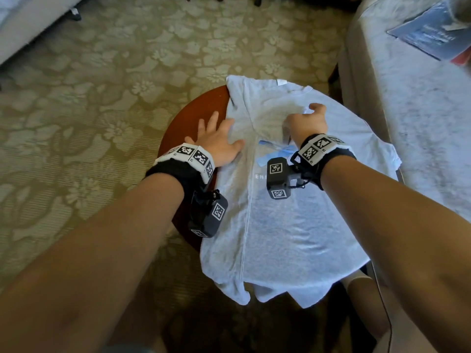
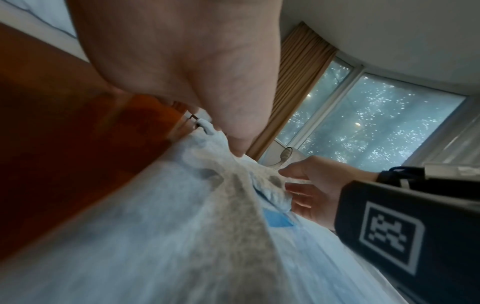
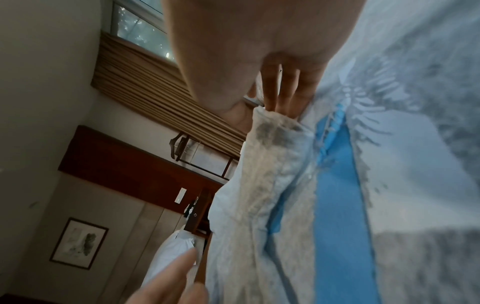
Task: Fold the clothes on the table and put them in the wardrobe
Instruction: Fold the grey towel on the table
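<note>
A pale grey T-shirt (image 1: 293, 225) with a blue print lies spread over a small round red-brown table (image 1: 188, 118), its left side folded inward. My left hand (image 1: 216, 138) lies flat with spread fingers on the shirt's left fold and the bare tabletop. My right hand (image 1: 308, 118) is over the chest area and pinches a raised fold of fabric. In the right wrist view its fingers (image 3: 283, 88) slip behind that hem. The left wrist view shows the left palm (image 2: 182, 61) over the shirt (image 2: 155, 226) and the right hand (image 2: 311, 185) on the fold.
A pale upholstered piece (image 1: 420, 123) stands close on the right with a blue booklet (image 1: 430, 34) on it. Patterned carpet (image 1: 102, 98) surrounds the table. White furniture (image 1: 30, 19) sits at the far left. A thin cable (image 1: 384, 314) hangs at the lower right.
</note>
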The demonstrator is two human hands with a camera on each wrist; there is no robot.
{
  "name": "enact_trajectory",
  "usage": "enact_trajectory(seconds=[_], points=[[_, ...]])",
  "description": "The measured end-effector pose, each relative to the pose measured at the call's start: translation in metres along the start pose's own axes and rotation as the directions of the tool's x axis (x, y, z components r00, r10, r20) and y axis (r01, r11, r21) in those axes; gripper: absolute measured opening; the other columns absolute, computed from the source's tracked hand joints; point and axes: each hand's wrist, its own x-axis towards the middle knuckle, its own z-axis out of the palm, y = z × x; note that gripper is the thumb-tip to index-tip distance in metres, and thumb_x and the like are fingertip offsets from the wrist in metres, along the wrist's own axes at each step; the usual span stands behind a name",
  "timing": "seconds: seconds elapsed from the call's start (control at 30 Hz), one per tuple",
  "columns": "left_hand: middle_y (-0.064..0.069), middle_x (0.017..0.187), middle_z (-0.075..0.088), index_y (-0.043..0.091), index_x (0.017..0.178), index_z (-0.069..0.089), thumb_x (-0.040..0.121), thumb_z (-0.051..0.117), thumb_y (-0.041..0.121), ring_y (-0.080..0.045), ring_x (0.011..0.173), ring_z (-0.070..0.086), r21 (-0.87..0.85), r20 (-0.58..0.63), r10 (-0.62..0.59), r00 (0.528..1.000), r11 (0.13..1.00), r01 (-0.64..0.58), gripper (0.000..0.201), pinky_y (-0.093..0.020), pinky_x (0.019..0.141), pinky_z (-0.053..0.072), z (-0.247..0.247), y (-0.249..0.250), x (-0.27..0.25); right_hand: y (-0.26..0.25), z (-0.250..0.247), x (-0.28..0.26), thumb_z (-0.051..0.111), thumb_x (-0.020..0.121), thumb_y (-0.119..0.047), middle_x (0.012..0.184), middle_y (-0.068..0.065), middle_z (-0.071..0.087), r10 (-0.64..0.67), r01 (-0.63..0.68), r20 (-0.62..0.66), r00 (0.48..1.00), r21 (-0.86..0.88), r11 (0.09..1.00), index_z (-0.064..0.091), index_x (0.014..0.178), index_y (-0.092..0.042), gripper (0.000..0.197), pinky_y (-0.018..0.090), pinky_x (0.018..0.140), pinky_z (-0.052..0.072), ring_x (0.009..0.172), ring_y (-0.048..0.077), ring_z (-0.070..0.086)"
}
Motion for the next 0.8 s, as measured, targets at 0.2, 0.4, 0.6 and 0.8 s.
enact_trajectory(seconds=[0.2, 0.4, 0.6, 0.8], points=[[0.007, 0.161, -0.018, 0.039, 0.152, 0.007, 0.097, 0.033, 0.056, -0.02, 0.147, -0.019, 0.071, 0.024, 0.08, 0.996, 0.994, -0.082, 0.063, -0.061, 0.114, -0.002, 0.004, 0.026, 0.023, 0.013, -0.019, 0.006, 0.049, 0.091, -0.027, 0.142, 0.004, 0.048, -0.078, 0.067, -0.077, 0.994, -0.136, 0.988, 0.045, 0.14, -0.021, 0.05, 0.04, 0.107, 0.041, 0.131, 0.027, 0.045], [0.008, 0.158, -0.025, 0.041, 0.152, -0.005, 0.095, 0.024, 0.066, -0.022, 0.145, -0.026, 0.167, 0.104, 0.152, 0.983, 0.972, -0.168, 0.068, -0.061, 0.113, -0.01, 0.024, 0.057, 0.035, 0.044, -0.082, 0.022, 0.047, 0.091, -0.03, 0.149, 0.007, 0.036, -0.069, -0.051, -0.294, 0.953, -0.382, 0.923, 0.043, 0.141, -0.02, 0.052, 0.044, 0.112, 0.028, 0.139, 0.028, 0.03], [0.01, 0.155, -0.033, 0.049, 0.147, -0.016, 0.089, 0.014, 0.076, -0.021, 0.142, -0.033, 0.273, 0.226, 0.063, 0.972, 0.954, -0.125, 0.071, -0.061, 0.111, -0.014, 0.026, 0.06, 0.032, 0.072, -0.097, 0.01, 0.047, 0.075, -0.085, 0.163, 0.005, -0.02, 0.118, -0.051, 0.047, 0.992, -0.7, 0.712, -0.008, 0.155, -0.038, 0.108, 0.05, 0.12, -0.006, 0.15, 0.027, -0.017], [0.012, 0.155, -0.032, 0.05, 0.147, -0.014, 0.09, 0.013, 0.075, -0.021, 0.143, -0.031, 0.295, 0.224, -0.012, 0.974, 0.954, -0.056, 0.068, -0.06, 0.114, -0.011, 0.015, 0.023, 0.001, 0.066, -0.071, -0.034, 0.044, 0.075, -0.087, 0.161, 0.011, -0.027, 0.134, -0.005, 0.123, 0.983, -0.717, 0.697, -0.017, 0.155, -0.033, 0.114, 0.052, 0.12, -0.009, 0.149, 0.032, -0.021]])
